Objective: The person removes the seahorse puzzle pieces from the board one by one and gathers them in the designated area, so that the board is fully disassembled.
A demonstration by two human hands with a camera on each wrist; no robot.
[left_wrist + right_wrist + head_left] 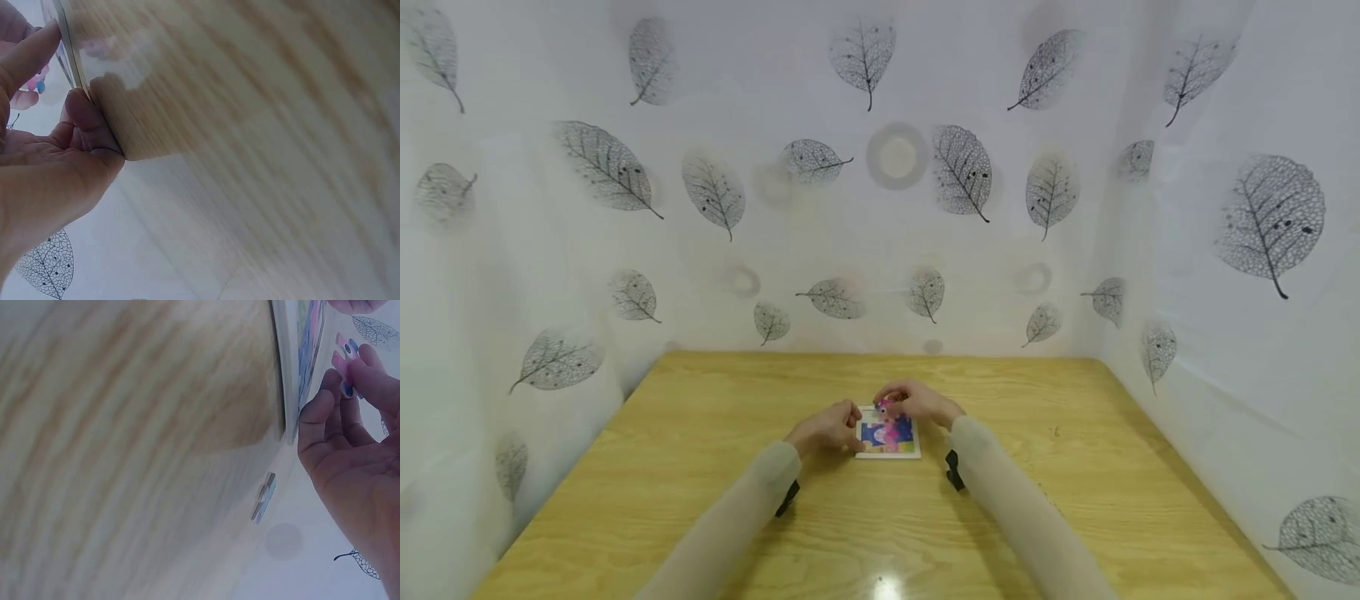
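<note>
A small square jigsaw puzzle board (889, 456) with a white rim lies on the table, its picture showing blue, pink and yellow. My left hand (827, 427) holds the board at its left edge; in the left wrist view the thumb and a finger (40, 53) touch the rim. My right hand (922, 403) pinches a pink puzzle piece (345, 365) with a printed eye between thumb and fingers. That piece is held above the board's upper part, where a pale patch of tray shows. Fingers partly cover the piece.
The wooden table (737, 517) reaches back to a white curtain (880, 242) printed with grey leaves, which also hangs along both sides. A loose puzzle piece (264, 499) lies on the table beyond the board in the right wrist view.
</note>
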